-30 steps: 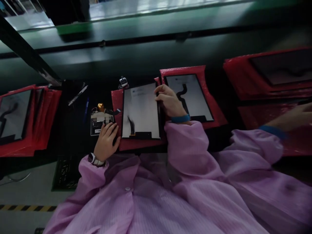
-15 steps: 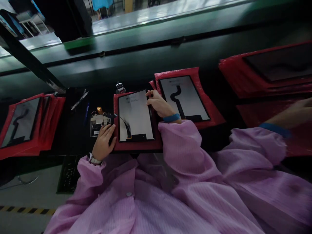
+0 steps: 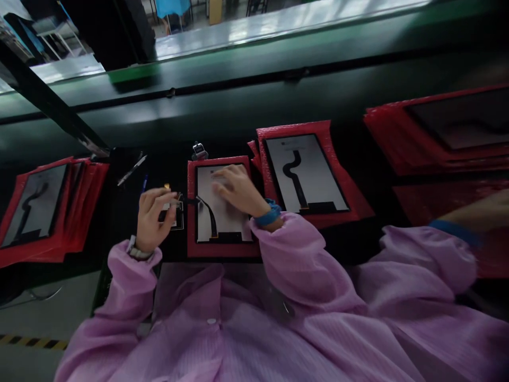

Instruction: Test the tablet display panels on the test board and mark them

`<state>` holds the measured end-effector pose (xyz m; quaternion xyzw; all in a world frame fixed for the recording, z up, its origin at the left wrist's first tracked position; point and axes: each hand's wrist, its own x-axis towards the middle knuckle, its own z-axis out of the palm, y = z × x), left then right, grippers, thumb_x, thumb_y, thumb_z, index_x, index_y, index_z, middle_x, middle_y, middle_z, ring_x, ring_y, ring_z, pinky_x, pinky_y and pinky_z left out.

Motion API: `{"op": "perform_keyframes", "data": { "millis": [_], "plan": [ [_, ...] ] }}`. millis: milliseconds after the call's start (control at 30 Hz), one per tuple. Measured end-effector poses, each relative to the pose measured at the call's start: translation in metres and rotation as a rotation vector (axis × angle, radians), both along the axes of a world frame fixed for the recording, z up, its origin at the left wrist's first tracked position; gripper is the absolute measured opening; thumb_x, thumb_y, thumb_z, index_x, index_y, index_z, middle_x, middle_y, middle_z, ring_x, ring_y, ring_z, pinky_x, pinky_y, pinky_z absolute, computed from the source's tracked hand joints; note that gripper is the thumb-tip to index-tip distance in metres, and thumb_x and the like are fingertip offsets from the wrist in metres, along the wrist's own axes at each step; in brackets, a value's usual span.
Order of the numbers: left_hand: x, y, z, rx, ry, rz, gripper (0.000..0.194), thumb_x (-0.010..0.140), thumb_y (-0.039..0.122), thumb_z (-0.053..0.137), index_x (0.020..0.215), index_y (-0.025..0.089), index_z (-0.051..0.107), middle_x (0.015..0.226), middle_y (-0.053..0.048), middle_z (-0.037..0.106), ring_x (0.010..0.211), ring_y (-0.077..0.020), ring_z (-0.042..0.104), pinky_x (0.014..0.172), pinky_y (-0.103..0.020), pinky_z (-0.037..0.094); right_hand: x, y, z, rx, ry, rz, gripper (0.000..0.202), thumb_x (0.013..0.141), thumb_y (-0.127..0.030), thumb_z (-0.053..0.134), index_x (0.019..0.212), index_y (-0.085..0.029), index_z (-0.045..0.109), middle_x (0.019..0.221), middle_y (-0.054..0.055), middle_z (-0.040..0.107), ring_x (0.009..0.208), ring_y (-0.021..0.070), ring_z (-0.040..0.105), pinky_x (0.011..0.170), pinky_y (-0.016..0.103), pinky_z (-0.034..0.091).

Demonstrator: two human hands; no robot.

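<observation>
A display panel point(image 3: 207, 223) with a black flex cable lies flat on a red wrap point(image 3: 191, 233) in front of me. Over the panel's upper right part is my right hand point(image 3: 238, 188), its fingers bent and spread, holding nothing visible. Left of the panel, my left hand point(image 3: 154, 215) hovers over a small circuit board point(image 3: 178, 217), which it partly hides. Its thumb and forefinger are near each other at the board's upper edge; whether something small is between them cannot be made out. The flex cable point(image 3: 212, 215) reaches from the panel toward the board.
To the right, a second panel point(image 3: 328, 185) lies on red wrap. More wrapped panels point(image 3: 35, 204) are stacked at the left, others point(image 3: 461, 119) at the far right. A co-worker's hand point(image 3: 485, 212) is at the right edge. A silver pen point(image 3: 132, 171) and a metal clip point(image 3: 199, 151) lie behind.
My right hand has left the panel's upper right edge and moved left over its surface. The panel now lies squarer on the wrap. My left hand has risen from beside the board to over it.
</observation>
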<state>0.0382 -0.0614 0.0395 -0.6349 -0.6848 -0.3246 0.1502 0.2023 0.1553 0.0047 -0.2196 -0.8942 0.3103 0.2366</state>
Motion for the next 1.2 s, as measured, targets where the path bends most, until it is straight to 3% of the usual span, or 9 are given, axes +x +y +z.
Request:
{"op": "perform_keyframes", "data": {
  "millis": [100, 233, 333, 467, 567, 700, 867, 1200],
  "plan": [
    [-0.027, 0.038, 0.007, -0.238, 0.005, -0.118, 0.031, 0.102, 0.038, 0.047, 0.118, 0.022, 0.069, 0.13, -0.012, 0.067, 0.125, -0.0277, 0.057, 0.113, -0.052, 0.042, -0.011, -0.026, -0.009, 0.0, 0.074, 0.252, 0.028, 0.098, -0.04, 0.059, 0.122, -0.027, 0.065, 0.129, 0.009, 0.062, 0.124, 0.0253, 0.055, 0.109, 0.049, 0.049],
    [-0.046, 0.062, -0.005, -0.308, -0.149, -0.229, 0.042, 0.104, 0.037, 0.034, 0.093, 0.021, 0.071, 0.108, -0.008, 0.075, 0.109, -0.0228, 0.065, 0.117, -0.05, 0.036, -0.018, -0.044, -0.018, -0.012, 0.051, 0.316, 0.034, 0.1, -0.045, 0.059, 0.123, -0.021, 0.064, 0.133, 0.011, 0.06, 0.12, 0.0227, 0.058, 0.104, 0.046, 0.052],
    [-0.051, 0.057, -0.014, -0.331, -0.239, -0.283, 0.045, 0.103, 0.035, 0.032, 0.086, 0.02, 0.07, 0.092, -0.006, 0.076, 0.096, -0.0202, 0.067, 0.118, -0.049, 0.032, -0.015, -0.037, -0.021, -0.078, 0.062, 0.329, 0.019, 0.097, -0.04, 0.063, 0.106, -0.024, 0.068, 0.124, 0.009, 0.065, 0.117, 0.0246, 0.056, 0.103, 0.048, 0.05],
    [-0.052, 0.049, -0.019, -0.459, -0.222, -0.377, 0.035, 0.095, 0.038, 0.043, 0.087, 0.022, 0.073, 0.091, -0.004, 0.076, 0.098, -0.022, 0.066, 0.121, -0.052, 0.022, -0.008, -0.02, -0.022, -0.203, 0.126, 0.281, 0.011, 0.095, -0.032, 0.064, 0.089, -0.023, 0.064, 0.116, 0.007, 0.066, 0.112, 0.0243, 0.056, 0.103, 0.046, 0.046],
    [-0.05, 0.051, -0.021, -0.509, -0.233, -0.383, 0.029, 0.09, 0.033, 0.047, 0.081, 0.021, 0.072, 0.086, -0.003, 0.074, 0.096, -0.0218, 0.066, 0.12, -0.053, 0.025, -0.006, -0.018, -0.023, -0.224, 0.137, 0.239, 0.01, 0.093, -0.032, 0.065, 0.089, -0.023, 0.063, 0.111, 0.007, 0.067, 0.107, 0.0238, 0.058, 0.101, 0.044, 0.045],
    [-0.042, 0.054, -0.027, -0.506, -0.237, -0.386, 0.029, 0.091, 0.031, 0.046, 0.079, 0.021, 0.07, 0.082, -0.002, 0.073, 0.094, -0.0214, 0.065, 0.117, -0.053, 0.029, -0.007, -0.026, -0.021, -0.175, 0.14, 0.298, 0.011, 0.094, -0.032, 0.062, 0.099, -0.024, 0.068, 0.116, 0.006, 0.068, 0.111, 0.024, 0.058, 0.104, 0.046, 0.044],
    [-0.032, 0.056, -0.034, -0.478, -0.18, -0.377, 0.027, 0.093, 0.031, 0.047, 0.081, 0.021, 0.069, 0.082, -0.001, 0.074, 0.095, -0.0215, 0.066, 0.116, -0.054, 0.029, -0.012, -0.036, -0.022, -0.15, 0.099, 0.303, 0.01, 0.09, -0.021, 0.057, 0.086, -0.024, 0.065, 0.114, 0.005, 0.071, 0.11, 0.0245, 0.059, 0.101, 0.048, 0.047],
    [-0.022, 0.059, -0.038, -0.445, -0.131, -0.369, 0.028, 0.095, 0.026, 0.045, 0.083, 0.021, 0.069, 0.084, -0.002, 0.072, 0.095, -0.0222, 0.065, 0.117, -0.06, 0.026, -0.015, -0.04, -0.026, -0.116, 0.106, 0.258, 0.007, 0.085, -0.018, 0.057, 0.083, -0.023, 0.059, 0.104, 0.005, 0.069, 0.103, 0.0241, 0.058, 0.095, 0.043, 0.05]
  ]
}}
